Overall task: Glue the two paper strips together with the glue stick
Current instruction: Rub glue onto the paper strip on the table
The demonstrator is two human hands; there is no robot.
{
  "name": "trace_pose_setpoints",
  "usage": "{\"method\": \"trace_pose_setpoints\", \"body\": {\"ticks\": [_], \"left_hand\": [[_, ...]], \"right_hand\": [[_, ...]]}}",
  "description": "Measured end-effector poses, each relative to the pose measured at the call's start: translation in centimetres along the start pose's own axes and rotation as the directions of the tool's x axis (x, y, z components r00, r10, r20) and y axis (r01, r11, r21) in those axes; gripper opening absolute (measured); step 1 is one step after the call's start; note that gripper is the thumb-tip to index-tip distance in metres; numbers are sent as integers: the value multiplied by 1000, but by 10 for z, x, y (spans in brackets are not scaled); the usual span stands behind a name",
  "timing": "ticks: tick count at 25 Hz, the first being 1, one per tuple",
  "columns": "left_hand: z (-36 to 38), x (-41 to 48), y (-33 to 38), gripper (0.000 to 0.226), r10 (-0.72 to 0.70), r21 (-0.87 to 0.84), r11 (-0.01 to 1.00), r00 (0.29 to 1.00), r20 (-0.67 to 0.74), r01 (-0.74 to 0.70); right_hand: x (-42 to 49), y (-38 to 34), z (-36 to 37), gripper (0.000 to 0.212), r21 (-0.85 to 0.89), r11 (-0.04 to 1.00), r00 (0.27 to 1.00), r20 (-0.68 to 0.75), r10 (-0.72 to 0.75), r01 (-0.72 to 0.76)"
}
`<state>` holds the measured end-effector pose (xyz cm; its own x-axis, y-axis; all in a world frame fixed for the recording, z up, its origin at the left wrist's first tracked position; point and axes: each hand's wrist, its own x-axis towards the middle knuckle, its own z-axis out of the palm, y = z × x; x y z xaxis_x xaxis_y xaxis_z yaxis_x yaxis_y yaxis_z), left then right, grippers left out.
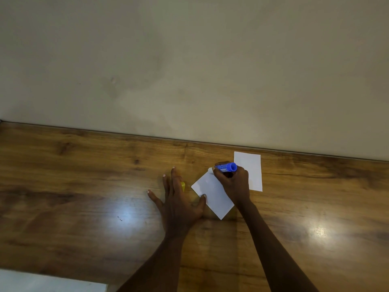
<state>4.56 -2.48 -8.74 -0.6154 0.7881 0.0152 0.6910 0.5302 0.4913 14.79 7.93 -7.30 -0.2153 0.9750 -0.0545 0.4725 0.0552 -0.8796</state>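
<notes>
The left hand [179, 199] lies flat and open on the wooden counter [84, 186], its thumb pressing the edge of a tilted paper strip [212, 194]. A yellow cap [183, 185] peeks out from under its fingers. The right hand [233, 182] has its grip closed around a blue glue stick [226, 167], tip down on that strip's far corner. A second strip [250, 167] lies flat just behind, near the wall [189, 60].

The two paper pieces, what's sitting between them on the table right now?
In the head view, the right hand holding the blue glue stick sits between the tilted paper and the upright paper, overlapping both.
</notes>
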Motion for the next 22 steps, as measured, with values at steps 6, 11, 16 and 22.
{"method": "trace_pose_setpoints", "body": {"ticks": [6, 11, 16, 22], "left_hand": [[-2, 0, -1, 108, -9, 21, 1000, 1000, 6, 9], [-1, 2, -2, 107, -12, 39, 999, 1000, -3, 12], [0, 2, -1, 109, -6, 26, 1000, 1000, -6, 7], [2, 2, -3, 107, 17, 30, 999, 999, -27, -16]], "right_hand": [[-22, -10, -7, 31, 27, 997, 993, -94, -69, 72], [-77, 11, -9, 46, -473, 866, 968, -248, 44, -161], [-77, -6, 1, 51, -201, 950, 966, -152, 210, -239], [-85, -11, 9, 67, 381, 901, 898, -292, 330, -207]]}}
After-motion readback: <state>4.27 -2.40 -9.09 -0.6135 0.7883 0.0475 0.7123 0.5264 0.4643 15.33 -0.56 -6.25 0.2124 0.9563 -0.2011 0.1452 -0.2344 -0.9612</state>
